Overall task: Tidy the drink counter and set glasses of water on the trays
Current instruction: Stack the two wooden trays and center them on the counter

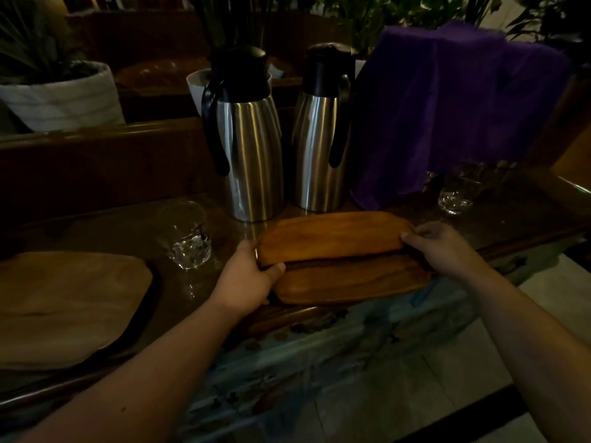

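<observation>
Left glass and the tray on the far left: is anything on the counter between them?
Nothing. In the head view only bare dark counter separates the left glass from the pale wooden tray. Both hands are elsewhere, on the stacked trays.

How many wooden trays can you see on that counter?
3. Both hands lift the upper tray off the lower tray at the counter's front edge; a paler tray lies far left. More could be hidden under the purple cloth.
</observation>
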